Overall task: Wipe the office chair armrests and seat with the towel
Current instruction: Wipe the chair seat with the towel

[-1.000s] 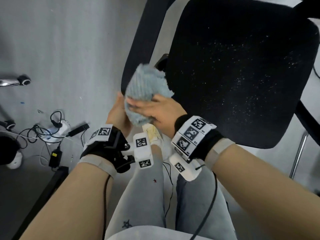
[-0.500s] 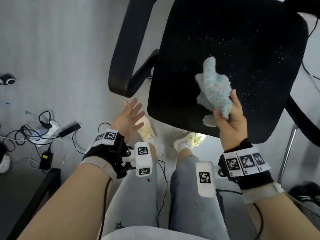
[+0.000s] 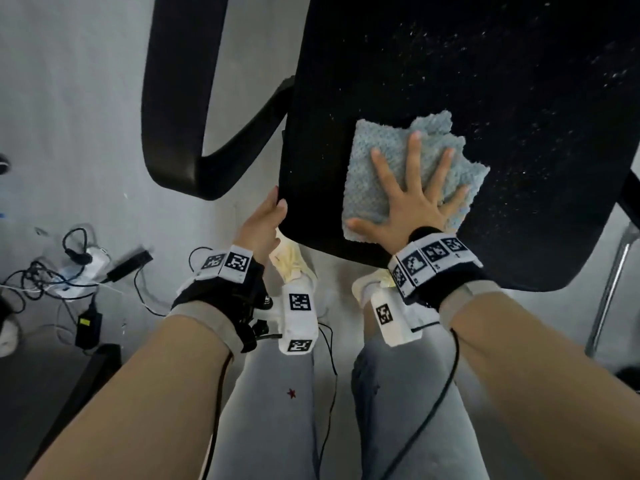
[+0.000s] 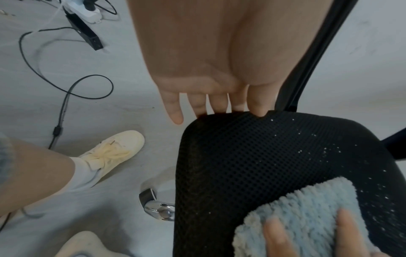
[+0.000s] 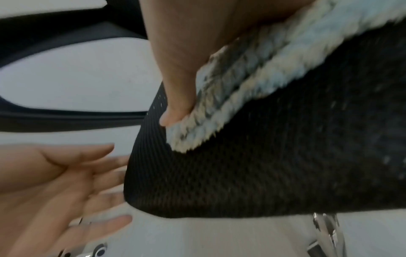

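A black mesh chair seat (image 3: 485, 81) dotted with white specks fills the upper right of the head view. A light blue fluffy towel (image 3: 374, 157) lies folded flat on its front left part. My right hand (image 3: 412, 199) presses down on the towel with its fingers spread and straight. My left hand (image 3: 265, 220) touches the seat's front left corner with straight fingers. The black left armrest (image 3: 173, 116) curves beside the seat. In the left wrist view the left hand (image 4: 204, 69) meets the seat (image 4: 241, 156), with the towel (image 4: 307, 208) below. The right wrist view shows the towel (image 5: 230, 97) edge-on.
A white power strip (image 3: 83, 265) with tangled black cables and adapters lies on the grey floor to the left. My cream shoes (image 3: 294, 268) stand under the seat's front edge. A chrome leg (image 3: 609, 289) runs down at the right. A chrome base part (image 4: 158, 207) shows beneath the seat.
The towel left the left armrest, where both hands held it. My right hand carried it bunched over the seat and now presses it flat. My left hand moved to the seat's corner.
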